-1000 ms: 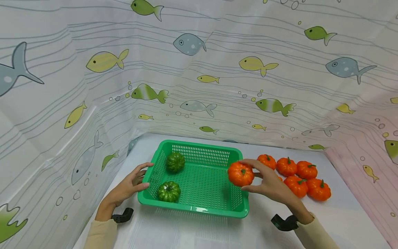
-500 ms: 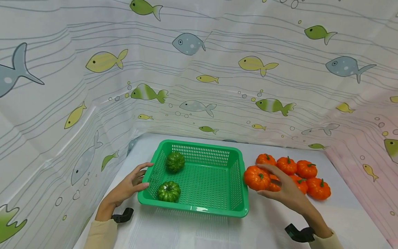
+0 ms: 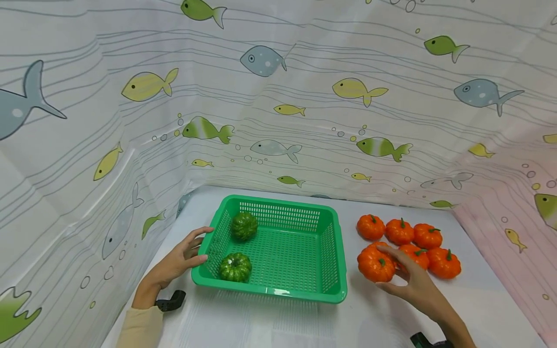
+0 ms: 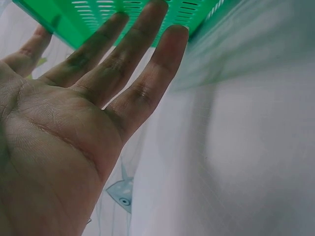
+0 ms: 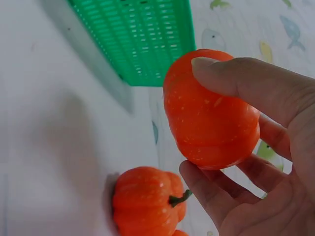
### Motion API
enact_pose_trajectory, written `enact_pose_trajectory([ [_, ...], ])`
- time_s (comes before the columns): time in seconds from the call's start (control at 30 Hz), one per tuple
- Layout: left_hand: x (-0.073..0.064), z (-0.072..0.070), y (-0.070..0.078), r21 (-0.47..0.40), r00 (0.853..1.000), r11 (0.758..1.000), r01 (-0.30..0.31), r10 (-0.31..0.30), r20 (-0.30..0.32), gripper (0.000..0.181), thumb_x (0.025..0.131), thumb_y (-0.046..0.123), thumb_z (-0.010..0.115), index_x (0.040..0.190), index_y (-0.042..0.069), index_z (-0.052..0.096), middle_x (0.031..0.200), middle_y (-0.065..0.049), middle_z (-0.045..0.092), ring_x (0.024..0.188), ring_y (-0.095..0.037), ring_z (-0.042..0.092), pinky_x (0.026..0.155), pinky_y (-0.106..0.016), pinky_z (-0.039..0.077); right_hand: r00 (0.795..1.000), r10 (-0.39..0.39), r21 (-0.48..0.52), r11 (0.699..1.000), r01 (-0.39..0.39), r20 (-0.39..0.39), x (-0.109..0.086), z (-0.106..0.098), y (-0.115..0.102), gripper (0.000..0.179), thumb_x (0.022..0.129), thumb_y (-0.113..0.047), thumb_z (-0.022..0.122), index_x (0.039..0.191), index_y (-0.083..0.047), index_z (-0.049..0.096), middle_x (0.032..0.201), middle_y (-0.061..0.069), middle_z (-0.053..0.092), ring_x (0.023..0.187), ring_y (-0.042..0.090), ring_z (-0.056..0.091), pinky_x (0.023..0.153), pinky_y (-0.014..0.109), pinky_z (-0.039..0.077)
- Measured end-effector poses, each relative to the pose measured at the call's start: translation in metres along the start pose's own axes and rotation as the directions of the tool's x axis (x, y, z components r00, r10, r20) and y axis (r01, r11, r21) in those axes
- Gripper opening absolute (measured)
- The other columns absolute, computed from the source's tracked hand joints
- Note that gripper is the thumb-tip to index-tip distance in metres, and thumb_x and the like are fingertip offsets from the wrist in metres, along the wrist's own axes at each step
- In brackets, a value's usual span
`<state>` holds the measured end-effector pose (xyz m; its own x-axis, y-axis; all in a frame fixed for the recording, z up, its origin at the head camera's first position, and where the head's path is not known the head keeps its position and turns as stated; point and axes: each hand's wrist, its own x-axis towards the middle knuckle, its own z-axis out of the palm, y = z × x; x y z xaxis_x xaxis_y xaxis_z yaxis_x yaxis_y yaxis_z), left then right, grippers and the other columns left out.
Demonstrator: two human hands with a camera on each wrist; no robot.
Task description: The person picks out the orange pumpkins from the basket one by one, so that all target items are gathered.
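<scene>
My right hand (image 3: 415, 285) holds a small orange pumpkin (image 3: 376, 263) by its sides, between thumb and fingers, just right of the green plastic basket (image 3: 270, 290). The right wrist view shows the thumb across the held pumpkin (image 5: 211, 115) and fingertips under it, with the basket wall (image 5: 140, 39) beyond. My left hand (image 3: 176, 263) rests at the basket's left rim, fingers spread and loosely bent. In the left wrist view its fingertips reach the slotted basket side (image 4: 133, 14). Inside the basket, on its left, lie two green pumpkins, one at the back (image 3: 244, 226) and one in front (image 3: 235, 267).
Several orange pumpkins (image 3: 400, 232) sit on the white table (image 3: 474, 309) to the right of the basket, close around the right hand. A fish-patterned curtain (image 3: 278, 130) encloses the table at the back and sides.
My right hand has carried the orange pumpkin from over the basket's right end, rightward past the rim and toward the other orange pumpkins. The left hand and basket have stayed in place.
</scene>
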<state>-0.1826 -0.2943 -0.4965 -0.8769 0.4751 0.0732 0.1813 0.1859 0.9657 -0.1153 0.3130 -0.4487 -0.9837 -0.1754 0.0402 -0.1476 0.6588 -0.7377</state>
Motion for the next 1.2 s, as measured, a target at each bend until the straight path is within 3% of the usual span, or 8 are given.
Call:
enact_pose_trajectory([
  [0.1,0.0,0.0,0.0,0.002,1.0,1.0,0.001,-0.001,0.001,0.07,0.104,0.009,0.059,0.163,0.024,0.024,0.168,-0.021,0.01,0.149,-0.058,0.012,0.11,-0.079,0.022,0.999,0.04,0.012,0.999,-0.041,0.013,-0.004,0.001,0.008,0.084,0.083,-0.035,0.089,0.154,-0.025,0.046,0.157,0.014,0.043,0.139,0.045,0.044,0.101,0.052,0.051],
  [0.4,0.0,0.001,0.002,0.021,1.0,1.0,-0.003,0.004,-0.008,0.07,0.104,0.009,0.059,0.163,0.025,0.025,0.168,-0.02,0.011,0.149,-0.058,0.013,0.11,-0.079,0.022,0.991,0.124,0.016,0.992,-0.125,0.043,-0.018,0.008,0.034,0.085,0.082,-0.034,0.089,0.154,-0.024,0.045,0.158,0.017,0.04,0.139,0.047,0.042,0.101,0.05,0.052],
  [0.7,-0.001,0.002,0.003,0.006,1.0,1.0,0.003,-0.003,-0.009,0.071,0.104,0.008,0.059,0.164,0.023,0.023,0.169,-0.019,0.009,0.149,-0.058,0.011,0.109,-0.08,0.02,0.966,0.253,-0.003,0.967,-0.253,0.051,-0.026,0.012,0.049,0.09,0.083,-0.038,0.087,0.156,-0.016,0.041,0.157,0.024,0.039,0.138,0.049,0.041,0.103,0.058,0.049],
  [1.2,-0.001,0.001,0.002,0.016,1.0,1.0,0.001,-0.001,-0.003,0.071,0.105,0.008,0.057,0.164,0.024,0.022,0.169,-0.02,0.008,0.149,-0.059,0.011,0.108,-0.081,0.022,0.936,0.337,0.028,0.94,-0.341,0.097,-0.026,0.012,0.065,0.097,0.085,-0.04,0.086,0.161,-0.015,0.031,0.161,0.028,0.028,0.142,0.051,0.035,0.109,0.057,0.043],
])
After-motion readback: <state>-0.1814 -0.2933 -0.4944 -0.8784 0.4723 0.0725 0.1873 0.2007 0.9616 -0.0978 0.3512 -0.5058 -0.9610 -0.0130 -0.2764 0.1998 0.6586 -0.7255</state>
